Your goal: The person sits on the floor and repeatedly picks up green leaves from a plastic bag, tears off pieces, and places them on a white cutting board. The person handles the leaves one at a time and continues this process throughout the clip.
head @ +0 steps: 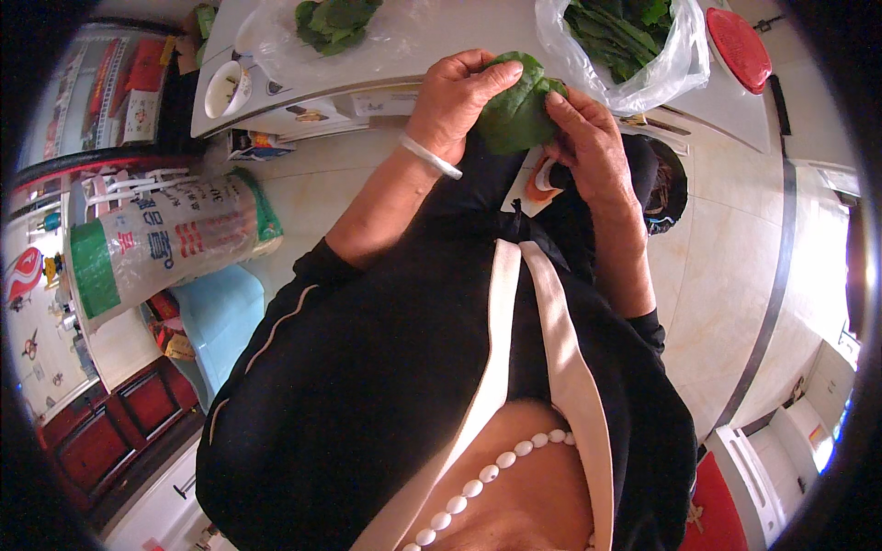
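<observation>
Between my two hands, just in front of the table edge, is a broad green vegetable leaf (517,117). My left hand (458,96) pinches its upper left side between thumb and fingers. The right edge of the leaf is held by my right hand (586,138), thumb on top. To the right, an open clear plastic bag (689,62) holds dark leafy greens (620,41) with long stalks. A small pile of leaves (337,24) rests on a flat sheet of clear plastic (406,41) at the upper left.
On the white table (468,41) stand a white bowl (227,89) at the left and a red lidded item (739,49) at the right. A black-lined bin (667,186) is on the floor beside my legs. Farther left are a large woven sack (176,237) and a light-blue plastic container (220,324).
</observation>
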A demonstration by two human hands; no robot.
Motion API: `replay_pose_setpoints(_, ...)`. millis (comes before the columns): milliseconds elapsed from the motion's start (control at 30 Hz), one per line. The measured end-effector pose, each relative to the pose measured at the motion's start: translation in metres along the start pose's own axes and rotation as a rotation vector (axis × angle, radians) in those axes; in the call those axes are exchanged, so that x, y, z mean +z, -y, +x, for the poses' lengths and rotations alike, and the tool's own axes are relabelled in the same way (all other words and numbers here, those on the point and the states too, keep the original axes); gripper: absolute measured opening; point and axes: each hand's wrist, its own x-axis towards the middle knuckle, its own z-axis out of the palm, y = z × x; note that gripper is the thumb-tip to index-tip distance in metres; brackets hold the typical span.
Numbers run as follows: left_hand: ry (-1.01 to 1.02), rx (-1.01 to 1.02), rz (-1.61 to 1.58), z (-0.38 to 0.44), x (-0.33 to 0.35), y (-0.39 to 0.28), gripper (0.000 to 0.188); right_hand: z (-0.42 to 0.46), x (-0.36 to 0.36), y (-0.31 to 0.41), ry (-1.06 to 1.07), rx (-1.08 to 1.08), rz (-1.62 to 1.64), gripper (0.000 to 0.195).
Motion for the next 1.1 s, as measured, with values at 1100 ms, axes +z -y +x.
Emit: replay_pose_setpoints(1100,0.109,0.263,0.738,0.001,-0.004,0.01,0.021,0.003,-0.001,-0.003,-0.298,-0.494,-0.216,0.017)
